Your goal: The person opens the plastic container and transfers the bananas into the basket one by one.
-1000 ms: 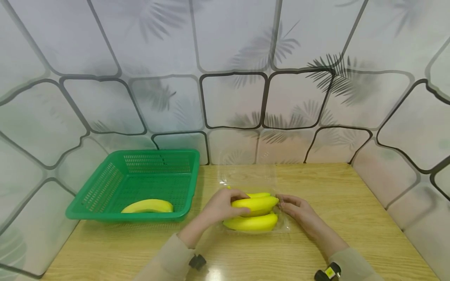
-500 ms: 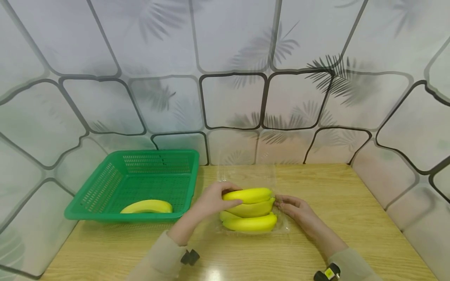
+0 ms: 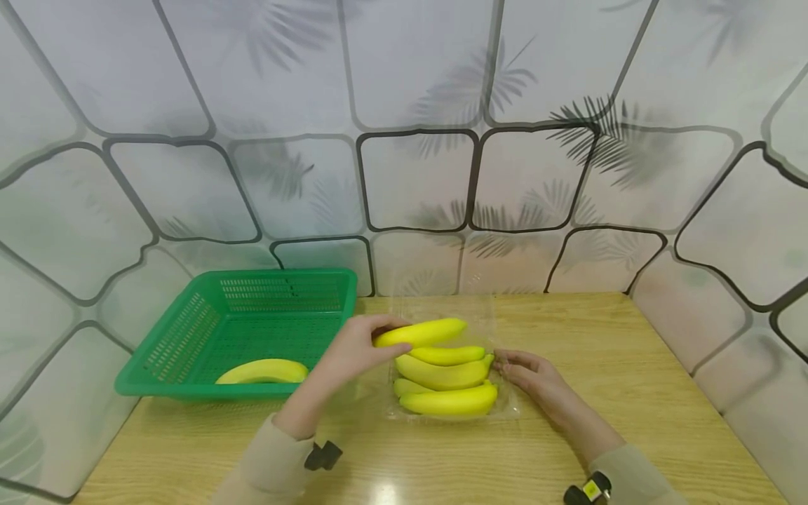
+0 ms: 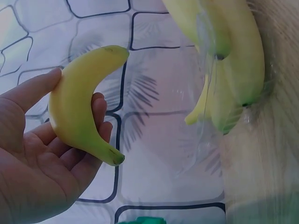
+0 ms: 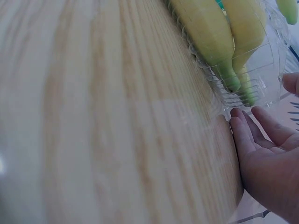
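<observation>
My left hand (image 3: 356,351) holds a yellow banana (image 3: 423,332) between thumb and fingers, raised above the open plastic box. In the left wrist view this curved banana (image 4: 74,109) lies across the fingers, green stem tip down. Several more bananas (image 3: 445,375) lie stacked side by side in the clear plastic box (image 3: 507,409), whose transparent lid stands up at the back. At the box's right end, my right hand (image 3: 539,386) touches the wall with its fingertips. The right wrist view shows these fingers (image 5: 240,130) fairly straight against the ribbed plastic.
A green perforated basket (image 3: 344,315) stands left of the box, with one banana (image 3: 261,371) lying near its front wall. Both containers rest on a wood-grain table (image 3: 568,322). Patterned wall panels (image 3: 416,182) enclose the back and sides.
My left hand has lifted one banana out of the box, moving it left and up. The bananas beneath it are now uncovered. The right hand has stayed at the box's end.
</observation>
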`<state>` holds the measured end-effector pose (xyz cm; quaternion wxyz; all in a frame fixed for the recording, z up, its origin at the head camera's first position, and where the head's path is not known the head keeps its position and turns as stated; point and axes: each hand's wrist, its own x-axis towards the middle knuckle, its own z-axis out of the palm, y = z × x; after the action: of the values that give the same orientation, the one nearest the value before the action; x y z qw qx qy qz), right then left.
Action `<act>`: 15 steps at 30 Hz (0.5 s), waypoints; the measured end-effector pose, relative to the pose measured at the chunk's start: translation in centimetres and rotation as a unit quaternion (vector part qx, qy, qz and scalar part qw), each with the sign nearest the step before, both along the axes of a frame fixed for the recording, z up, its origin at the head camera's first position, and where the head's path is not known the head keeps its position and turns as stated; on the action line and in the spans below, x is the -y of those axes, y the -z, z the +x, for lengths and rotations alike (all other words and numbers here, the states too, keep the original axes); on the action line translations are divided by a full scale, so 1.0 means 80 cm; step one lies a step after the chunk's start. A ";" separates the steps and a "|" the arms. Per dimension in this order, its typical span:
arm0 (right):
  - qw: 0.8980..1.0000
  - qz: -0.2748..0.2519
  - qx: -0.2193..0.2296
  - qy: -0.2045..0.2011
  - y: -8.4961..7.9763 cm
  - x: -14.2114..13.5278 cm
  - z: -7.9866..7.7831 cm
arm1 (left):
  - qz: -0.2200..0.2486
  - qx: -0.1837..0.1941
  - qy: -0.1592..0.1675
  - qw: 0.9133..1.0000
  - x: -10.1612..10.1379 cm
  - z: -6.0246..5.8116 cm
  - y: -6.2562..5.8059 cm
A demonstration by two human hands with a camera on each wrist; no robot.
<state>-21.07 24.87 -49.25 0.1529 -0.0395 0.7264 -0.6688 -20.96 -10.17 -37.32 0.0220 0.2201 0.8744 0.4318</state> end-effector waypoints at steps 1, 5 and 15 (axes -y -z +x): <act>1.000 -0.001 0.000 0.000 0.000 0.000 0.000 | 0.003 -0.001 -0.002 1.000 0.003 0.000 -0.001; 1.000 -0.003 -0.001 0.000 0.000 0.000 0.000 | 0.008 -0.001 -0.017 1.000 0.014 -0.001 -0.003; 1.000 -0.004 -0.008 -0.005 -0.002 -0.001 0.001 | 0.004 -0.018 -0.051 0.999 0.037 0.001 -0.015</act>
<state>-21.01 24.93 -49.09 0.1504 -0.0486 0.7248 -0.6706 -20.86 -13.14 -36.16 -0.0167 0.1835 0.8831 0.4314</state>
